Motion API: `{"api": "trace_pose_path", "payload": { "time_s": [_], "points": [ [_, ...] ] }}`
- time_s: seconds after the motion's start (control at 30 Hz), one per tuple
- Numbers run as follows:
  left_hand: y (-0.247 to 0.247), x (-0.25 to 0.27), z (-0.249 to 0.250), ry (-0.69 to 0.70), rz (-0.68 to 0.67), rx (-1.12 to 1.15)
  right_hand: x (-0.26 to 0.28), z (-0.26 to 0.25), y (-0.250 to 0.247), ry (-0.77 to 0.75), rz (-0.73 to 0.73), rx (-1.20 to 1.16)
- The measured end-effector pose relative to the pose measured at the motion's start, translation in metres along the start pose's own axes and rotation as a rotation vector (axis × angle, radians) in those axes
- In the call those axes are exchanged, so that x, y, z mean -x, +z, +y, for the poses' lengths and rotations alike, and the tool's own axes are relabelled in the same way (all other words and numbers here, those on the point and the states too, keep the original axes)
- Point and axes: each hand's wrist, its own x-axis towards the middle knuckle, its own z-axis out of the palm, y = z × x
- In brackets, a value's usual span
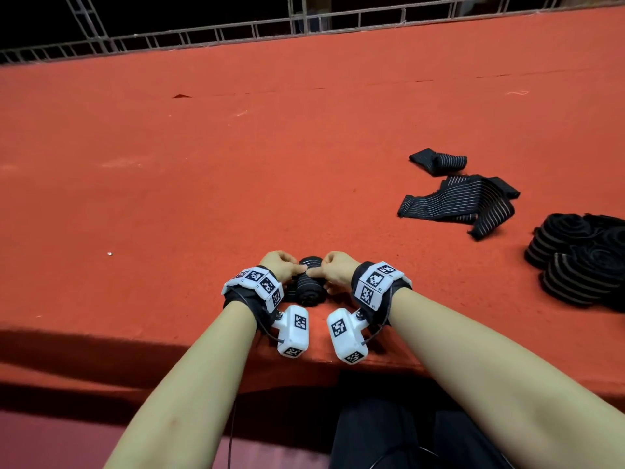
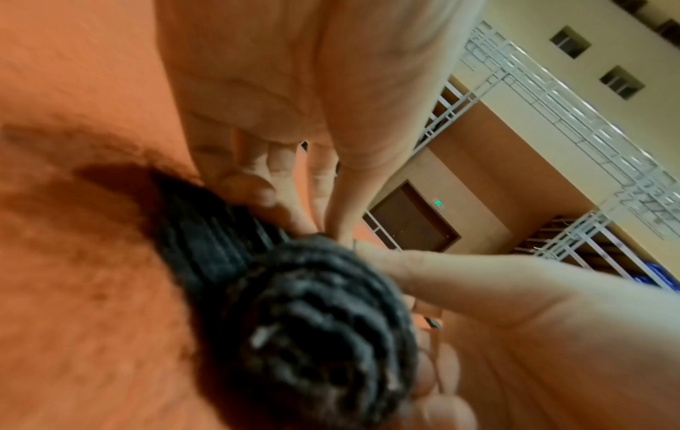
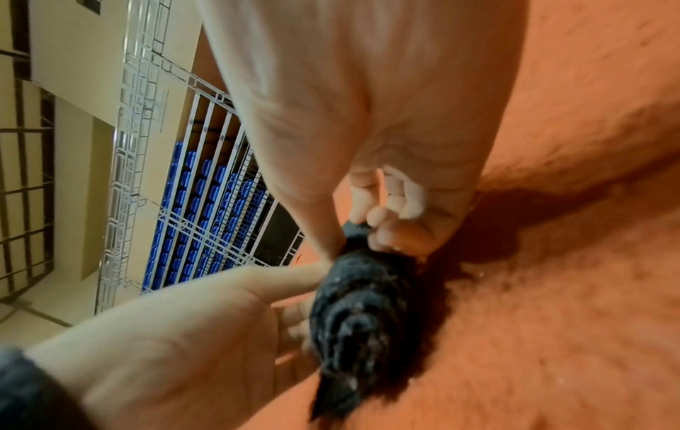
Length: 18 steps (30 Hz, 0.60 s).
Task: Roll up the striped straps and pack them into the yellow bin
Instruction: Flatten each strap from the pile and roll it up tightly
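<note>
Head view, two hands (image 1: pixel 306 270) gripping one strap roll (image 1: pixel 307 282), two loose straps (image 1: pixel 460 201)

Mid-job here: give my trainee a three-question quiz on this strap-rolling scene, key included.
1. True or false: both hands grip the black striped strap roll lying on the red felt table.
2. Where are the finished rolled straps? A) far left B) right edge C) in a bin
3. Fill in: two ___ striped straps lie behind that pile.

Key: 1 true, the left hand and the right hand both hold it; 2 B; 3 unrolled.
</note>
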Motion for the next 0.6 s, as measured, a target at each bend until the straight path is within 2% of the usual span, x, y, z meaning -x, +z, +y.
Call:
{"api": "trace_pose_path", "payload": {
  "time_s": [0.07, 0.2, 0.37, 0.47, 0.6],
  "points": [
    [-0.001, 0.000, 0.003, 0.047, 0.009, -0.011, -0.002, -0.003, 0.004, -0.025, 0.033, 0.005],
    [-0.005, -0.003, 0.002, 0.043, -0.015, 0.004, -0.002, -0.008, 0.010, -0.036, 0.025, -0.051],
    [-0.015, -0.010, -0.008, 0.018, -0.023, -0.014, -0.003, -0.008, 0.013, 0.042, -0.049, -0.264],
    [-0.020, -0.012, -0.009, -0.014, -0.024, -0.024, -0.009, -0.003, 0.015, 0.071, -0.008, -0.222],
    [-0.028, -0.009, -0.005, -0.084, -0.042, -0.007, -0.016, -0.005, 0.022, 0.033, 0.027, -0.066]
  ]
}}
